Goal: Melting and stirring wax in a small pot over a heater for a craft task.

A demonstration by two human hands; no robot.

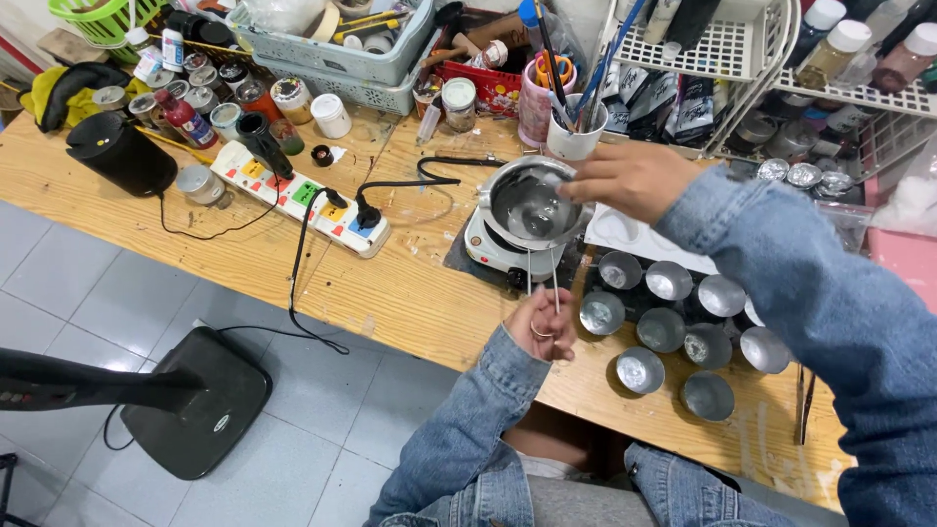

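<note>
The left hand (540, 335) pinches two thin wicks (554, 283) (apparently wicks) near the table's front edge, below the metal melting pot (532, 203). The right hand (630, 179) grips something small at the pot's right rim. A snag could tip the pot's liquid.

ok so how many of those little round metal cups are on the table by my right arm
9 in view. Back row: metal cups. Middle. Front. The right sleeve may hide more.
</note>
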